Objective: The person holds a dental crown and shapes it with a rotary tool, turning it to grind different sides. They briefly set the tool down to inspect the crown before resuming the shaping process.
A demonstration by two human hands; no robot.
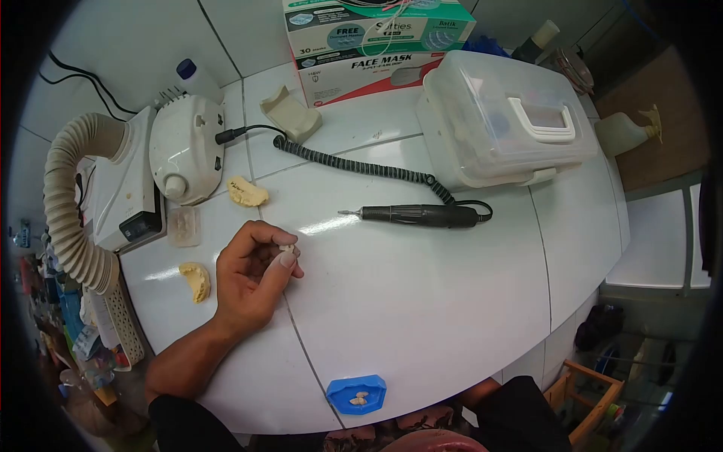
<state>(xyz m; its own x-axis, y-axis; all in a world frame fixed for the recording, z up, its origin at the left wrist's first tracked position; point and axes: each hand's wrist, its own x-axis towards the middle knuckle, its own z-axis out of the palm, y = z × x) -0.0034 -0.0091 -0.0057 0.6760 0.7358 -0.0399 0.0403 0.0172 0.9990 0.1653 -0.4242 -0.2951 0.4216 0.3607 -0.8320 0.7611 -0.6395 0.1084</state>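
Fingertips of left hand [252,275] pinch what looks like a tooth piece [286,247].

Blue tray [356,388], yellow dental casts [196,280]

White tiled worktop [422,301] with dark grout lines, glare patches, wooden stool [595,392] below right

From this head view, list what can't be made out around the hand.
- Small pale piece pinched by the left hand: too small, partly covered by the fingertips.
- Right hand: outside the head view.
- Bits in the blue tray: too small to identify.
- Clear box: cloudy walls hide its contents.
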